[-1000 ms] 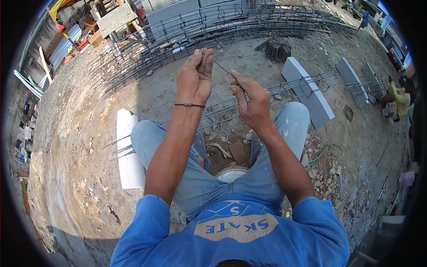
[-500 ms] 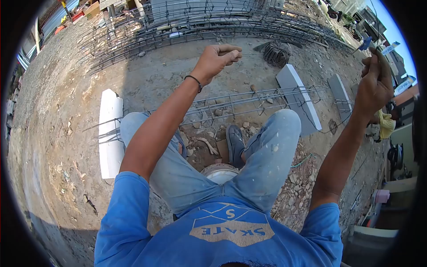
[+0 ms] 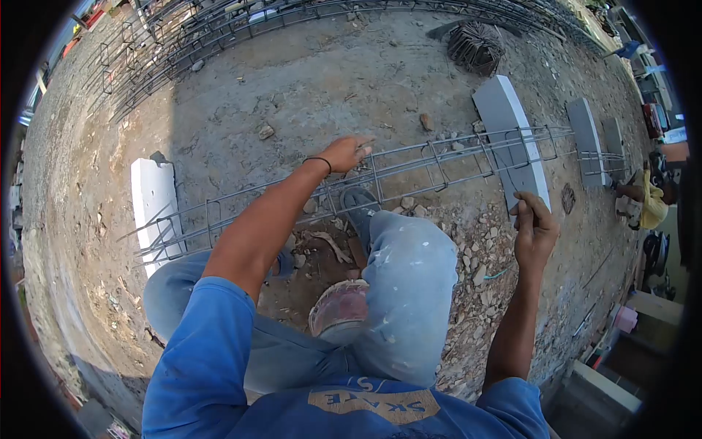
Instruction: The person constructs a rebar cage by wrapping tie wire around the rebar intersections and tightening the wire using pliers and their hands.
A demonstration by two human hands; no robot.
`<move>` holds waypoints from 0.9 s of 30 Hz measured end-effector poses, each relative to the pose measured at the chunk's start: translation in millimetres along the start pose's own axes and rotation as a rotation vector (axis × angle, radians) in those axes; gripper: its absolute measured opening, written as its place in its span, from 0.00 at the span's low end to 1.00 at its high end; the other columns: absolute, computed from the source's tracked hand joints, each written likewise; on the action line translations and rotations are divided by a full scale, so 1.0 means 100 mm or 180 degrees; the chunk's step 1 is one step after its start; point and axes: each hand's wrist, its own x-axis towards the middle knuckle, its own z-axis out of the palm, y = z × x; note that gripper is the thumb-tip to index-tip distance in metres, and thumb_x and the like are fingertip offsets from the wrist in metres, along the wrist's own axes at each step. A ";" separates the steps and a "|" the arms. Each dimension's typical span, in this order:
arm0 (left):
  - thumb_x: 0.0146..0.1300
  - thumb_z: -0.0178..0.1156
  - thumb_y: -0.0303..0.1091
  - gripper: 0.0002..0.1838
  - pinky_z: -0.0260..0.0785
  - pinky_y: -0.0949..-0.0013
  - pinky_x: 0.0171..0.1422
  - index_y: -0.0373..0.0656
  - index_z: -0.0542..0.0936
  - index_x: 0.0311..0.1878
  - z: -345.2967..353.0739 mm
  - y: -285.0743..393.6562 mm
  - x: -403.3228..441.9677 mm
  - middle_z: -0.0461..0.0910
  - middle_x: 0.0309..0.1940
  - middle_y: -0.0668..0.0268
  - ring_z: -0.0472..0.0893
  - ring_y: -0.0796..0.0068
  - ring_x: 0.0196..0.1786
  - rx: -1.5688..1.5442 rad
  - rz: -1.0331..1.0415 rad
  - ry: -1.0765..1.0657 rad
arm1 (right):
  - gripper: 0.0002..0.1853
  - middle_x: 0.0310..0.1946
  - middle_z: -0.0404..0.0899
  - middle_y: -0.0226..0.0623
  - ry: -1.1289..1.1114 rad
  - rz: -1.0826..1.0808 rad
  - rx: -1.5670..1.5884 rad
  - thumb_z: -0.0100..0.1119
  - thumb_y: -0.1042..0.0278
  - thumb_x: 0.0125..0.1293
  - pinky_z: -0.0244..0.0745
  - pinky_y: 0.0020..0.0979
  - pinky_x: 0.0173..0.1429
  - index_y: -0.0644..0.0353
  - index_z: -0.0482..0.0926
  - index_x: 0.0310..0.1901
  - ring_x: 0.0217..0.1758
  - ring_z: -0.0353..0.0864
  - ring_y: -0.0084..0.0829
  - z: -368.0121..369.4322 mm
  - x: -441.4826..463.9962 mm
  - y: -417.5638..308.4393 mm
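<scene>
A long rebar cage (image 3: 424, 162) made of thin bars and square stirrups lies across in front of my knees. Its left end rests on a white block (image 3: 150, 201) and its right part on a grey block (image 3: 523, 157) with a white edge. My left hand (image 3: 342, 154), a dark band at its wrist, is at the cage's far upper bar beside a stirrup; its fingers are pinched together, and what they hold is hidden. My right hand (image 3: 536, 233) is raised before the grey block with thumb and fingers pinched. Anything between them is too thin to make out.
An upturned bucket (image 3: 342, 307) is between my legs, with rubble (image 3: 475, 293) to the right. A coiled bundle of rods (image 3: 475, 50) and stacked rebar cages (image 3: 241, 29) lie farther off. Another person in a yellow top (image 3: 653, 201) is at far right, near another block (image 3: 587, 139).
Both hands have come down, the left to the cage and the right lower and inward. My view has tilted toward the ground, and my right knee has shifted left.
</scene>
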 end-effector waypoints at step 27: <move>0.69 0.70 0.41 0.15 0.69 0.72 0.26 0.35 0.85 0.44 0.22 -0.35 0.33 0.87 0.28 0.61 0.77 0.81 0.21 -0.1859 -0.1526 -0.0793 | 0.09 0.23 0.79 0.34 -0.2252 0.3084 0.1904 0.60 0.72 0.74 0.57 0.21 0.21 0.68 0.86 0.46 0.18 0.67 0.16 1.58 0.01 0.58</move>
